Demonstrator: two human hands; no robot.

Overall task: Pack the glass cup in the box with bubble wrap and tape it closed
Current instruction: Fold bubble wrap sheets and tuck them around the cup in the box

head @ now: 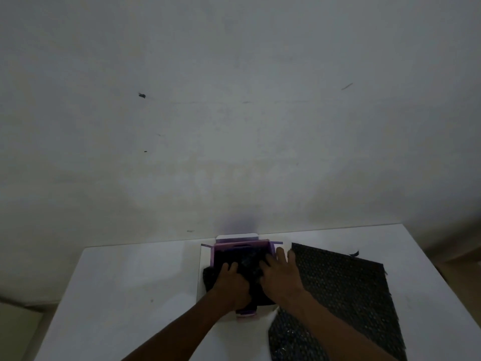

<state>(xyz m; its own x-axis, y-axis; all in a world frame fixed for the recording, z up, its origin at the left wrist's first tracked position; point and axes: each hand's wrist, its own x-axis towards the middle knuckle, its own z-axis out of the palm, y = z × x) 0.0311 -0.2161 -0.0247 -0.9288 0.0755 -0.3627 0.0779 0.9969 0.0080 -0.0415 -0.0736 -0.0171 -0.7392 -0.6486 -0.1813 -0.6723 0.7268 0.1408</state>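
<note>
While both hands press dark bubble wrap (250, 264) into the open box (242, 244) at the desk's (130, 282) far edge, left hand (230, 285) fingers clench it, right hand (279, 274) fingers lie spread.

Left hand (232, 282) and right hand (279, 276) bare, forearms unsleeved.

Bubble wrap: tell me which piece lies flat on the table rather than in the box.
The large black sheet right of the purple box, spread flat on the table. The other dark bundle sits inside the box under both hands.

The table (130, 295) left of the box (242, 244) lies bare (bubble wrap (343, 290) covers the right side).
</note>
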